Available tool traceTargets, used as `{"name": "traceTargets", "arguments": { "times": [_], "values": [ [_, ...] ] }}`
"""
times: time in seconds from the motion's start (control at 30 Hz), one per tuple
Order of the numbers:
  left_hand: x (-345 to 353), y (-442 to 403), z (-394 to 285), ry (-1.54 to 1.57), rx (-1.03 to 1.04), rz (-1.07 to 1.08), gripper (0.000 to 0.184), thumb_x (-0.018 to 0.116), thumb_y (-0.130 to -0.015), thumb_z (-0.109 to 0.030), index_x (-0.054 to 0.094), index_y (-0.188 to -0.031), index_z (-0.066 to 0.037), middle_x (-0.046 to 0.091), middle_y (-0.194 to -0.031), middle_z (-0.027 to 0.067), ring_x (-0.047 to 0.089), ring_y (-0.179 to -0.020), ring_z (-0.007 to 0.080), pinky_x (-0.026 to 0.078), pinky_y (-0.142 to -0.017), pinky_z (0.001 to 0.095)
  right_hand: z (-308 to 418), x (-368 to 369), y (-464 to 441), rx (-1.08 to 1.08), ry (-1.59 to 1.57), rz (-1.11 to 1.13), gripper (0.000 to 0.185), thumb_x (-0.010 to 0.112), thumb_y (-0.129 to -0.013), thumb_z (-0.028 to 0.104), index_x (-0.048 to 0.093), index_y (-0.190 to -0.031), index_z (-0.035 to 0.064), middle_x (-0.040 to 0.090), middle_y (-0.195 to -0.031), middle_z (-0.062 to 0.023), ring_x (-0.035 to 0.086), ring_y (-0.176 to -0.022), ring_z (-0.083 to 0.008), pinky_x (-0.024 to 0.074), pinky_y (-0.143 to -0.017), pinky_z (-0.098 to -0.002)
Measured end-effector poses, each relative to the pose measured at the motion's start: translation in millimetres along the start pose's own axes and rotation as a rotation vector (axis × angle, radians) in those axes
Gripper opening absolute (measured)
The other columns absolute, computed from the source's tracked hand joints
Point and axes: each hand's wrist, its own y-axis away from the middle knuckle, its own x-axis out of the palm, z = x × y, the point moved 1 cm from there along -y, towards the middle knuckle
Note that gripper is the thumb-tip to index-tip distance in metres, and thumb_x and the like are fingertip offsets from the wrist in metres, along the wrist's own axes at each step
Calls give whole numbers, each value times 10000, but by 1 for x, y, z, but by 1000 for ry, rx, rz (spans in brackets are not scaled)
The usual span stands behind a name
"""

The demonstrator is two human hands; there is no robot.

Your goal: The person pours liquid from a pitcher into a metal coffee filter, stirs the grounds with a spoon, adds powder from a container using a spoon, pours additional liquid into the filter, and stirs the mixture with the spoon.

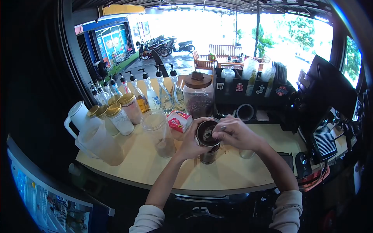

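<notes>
My left hand point(189, 143) is wrapped round the side of a round cup point(199, 125) with dark contents and a pale patch in the middle. The cup is over a clear glass point(210, 156) with something dark in it; I cannot tell whether they touch. Above the cup's mouth, the fingers of my right hand point(237, 134) are pinched together and point down into it. Whatever they hold is hidden behind the fingers. Left of my left hand stands a tall clear container point(159, 134) with brownish contents. Just behind is a red and white packet point(179, 121).
Behind the cup stands a large wooden-lidded jar point(198, 97). Pump bottles point(151, 93), gold-lidded jars point(126, 116) and a plastic pitcher point(99, 141) fill the left side. A black cup organizer point(248, 97) is behind, an espresso machine point(326, 105) at right. The counter's front edge point(194, 190) lies near me.
</notes>
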Motion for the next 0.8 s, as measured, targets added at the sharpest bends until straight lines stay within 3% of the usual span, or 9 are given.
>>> {"name": "traceTargets", "arguments": {
  "times": [0.17, 0.37, 0.47, 0.53, 0.67, 0.8],
  "values": [
    [2, -1, -7, 51, 11, -52, 798, 796, -574, -71, 416, -1275, -84, 522, -1262, 99, 499, -1210, 241, 392, -1044, 371, -3, 0, 1, -18, -8, 22, 128, 631, -873, 139, 664, -840, 20, 610, -714, -91, 556, -694, -238, 401, -715, -344],
    [0, 3, -7, -111, -5, -69, 782, 805, -571, -147, 446, -1264, -99, 529, -1257, 91, 487, -1203, 274, 342, -1060, 399, -11, -5, 1, 13, 19, -28, 128, 632, -874, 119, 670, -827, 6, 619, -715, -108, 573, -675, -239, 428, -705, -363],
    [1, 3, -5, -277, 5, 11, 843, 820, -599, -67, 379, -1316, -106, 466, -1323, 108, 454, -1259, 234, 352, -1080, 376, -3, 2, 3, 74, -87, 37, 121, 622, -880, 98, 674, -839, -3, 645, -743, -114, 585, -683, -239, 448, -683, -356],
    [5, 5, -5, -148, -19, -70, 787, 826, -568, -190, 456, -1259, -128, 532, -1255, 75, 443, -1217, 282, 277, -1078, 426, -7, 5, 5, 21, -24, -91, 130, 612, -889, 95, 672, -844, -11, 651, -752, -111, 586, -683, -238, 452, -685, -349],
    [3, 5, -13, -205, -1, -70, 782, 831, -578, -209, 455, -1260, -133, 530, -1259, 70, 449, -1209, 281, 272, -1079, 423, -14, 1, 7, 83, -96, -78, 138, 609, -888, 79, 655, -808, -23, 649, -762, -116, 591, -686, -235, 457, -657, -336],
    [6, 6, -13, -233, 0, -51, 760, 823, -602, -224, 454, -1263, -150, 529, -1267, 67, 445, -1213, 268, 231, -1103, 429, -14, 5, 10, 124, -75, -62, 168, 610, -908, 134, 664, -831, -6, 673, -812, -119, 635, -759, -207, 483, -724, -341]
  ]
}}
